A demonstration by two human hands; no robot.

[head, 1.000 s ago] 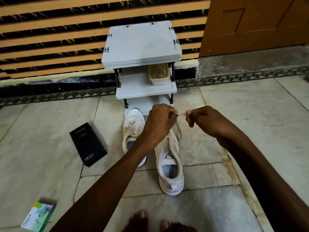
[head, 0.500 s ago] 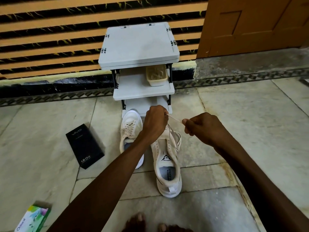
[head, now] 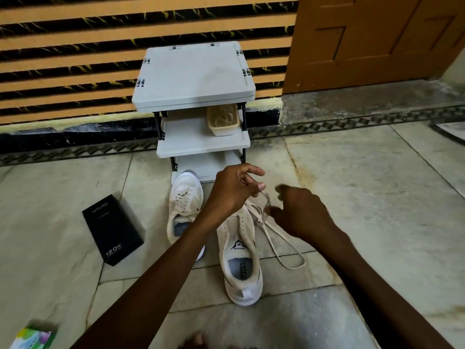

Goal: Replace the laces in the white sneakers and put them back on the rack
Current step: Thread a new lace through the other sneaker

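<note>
White sneakers upright, side by side, before rack; lace loose.

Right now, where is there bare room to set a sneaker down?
On the rack, the top shelf is bare, as is the middle shelf left of the basket. Open floor lies right of the loose lace. Crowded in front of the rack: laced sneaker, other sneaker, left hand, right hand.

The wall bore orange and black stripes above a black skirting. A brown wooden door stood to its right over a grey stone threshold. The floor was pale marble tiles with a patterned border.
</note>
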